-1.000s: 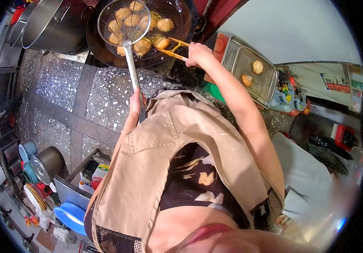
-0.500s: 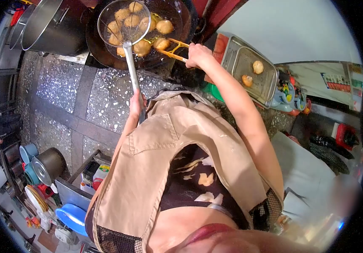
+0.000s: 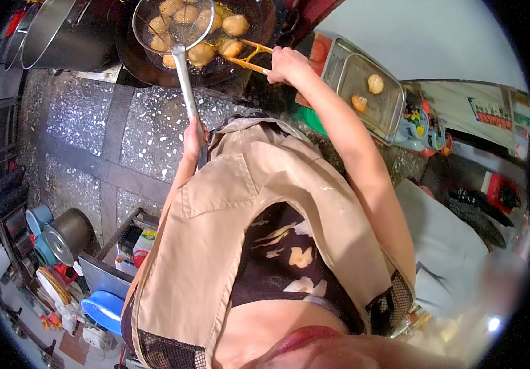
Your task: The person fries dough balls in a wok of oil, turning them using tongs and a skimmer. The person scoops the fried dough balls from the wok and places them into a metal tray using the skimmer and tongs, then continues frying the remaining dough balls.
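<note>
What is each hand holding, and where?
Left hand: the strainer, by its handle. Right hand: the tongs, by the end away from the wok.

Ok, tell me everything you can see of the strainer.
The strainer has a round, see-through wire mesh in a thin metal rim, its far edge cut off by the picture, and a long, straight silvery handle, darker at the near end. The left hand grips the handle. The mesh is over the wok, with browned balls showing through; whether it touches them, I cannot tell.
</note>
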`<state>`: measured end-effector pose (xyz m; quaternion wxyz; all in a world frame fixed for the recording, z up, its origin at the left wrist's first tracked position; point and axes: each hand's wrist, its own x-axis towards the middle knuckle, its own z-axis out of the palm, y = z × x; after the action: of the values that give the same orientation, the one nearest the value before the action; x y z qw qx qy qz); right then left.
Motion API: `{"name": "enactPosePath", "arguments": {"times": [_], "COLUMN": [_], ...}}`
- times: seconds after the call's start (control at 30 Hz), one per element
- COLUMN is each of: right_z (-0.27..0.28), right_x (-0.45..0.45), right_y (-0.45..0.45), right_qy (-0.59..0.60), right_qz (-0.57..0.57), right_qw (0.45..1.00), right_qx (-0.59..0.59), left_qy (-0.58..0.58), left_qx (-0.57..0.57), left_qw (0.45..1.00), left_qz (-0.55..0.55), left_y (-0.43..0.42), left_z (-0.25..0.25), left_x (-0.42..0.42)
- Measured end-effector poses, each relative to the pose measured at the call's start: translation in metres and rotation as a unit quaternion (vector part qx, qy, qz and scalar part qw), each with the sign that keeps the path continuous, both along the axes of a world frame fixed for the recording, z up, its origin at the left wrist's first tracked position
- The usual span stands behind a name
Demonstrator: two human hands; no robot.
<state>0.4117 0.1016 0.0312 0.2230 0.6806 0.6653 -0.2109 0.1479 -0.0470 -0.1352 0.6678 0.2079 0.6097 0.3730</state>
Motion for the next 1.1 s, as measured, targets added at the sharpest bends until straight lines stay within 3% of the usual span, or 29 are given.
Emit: {"name": "enactPosePath", "arguments": {"times": [0.67, 1.1], "right_z": [-0.011, -0.008], "right_x": [-0.002, -0.005], "right_y": [0.002, 0.002], "right_qy": [-0.005, -0.011], "right_qz": [-0.004, -0.013], "right_qw": [1.0, 1.0], "right_qx": [0.005, 0.001], "left_qy": [-0.041, 0.004], "left_qx": [0.007, 0.012], "left_qw": [0.999, 1.0], "left_qz": [0.01, -0.012], "left_y": [0.002, 0.003], "left_z": [-0.005, 0.006], "left_x": [-0.005, -0.004]}}
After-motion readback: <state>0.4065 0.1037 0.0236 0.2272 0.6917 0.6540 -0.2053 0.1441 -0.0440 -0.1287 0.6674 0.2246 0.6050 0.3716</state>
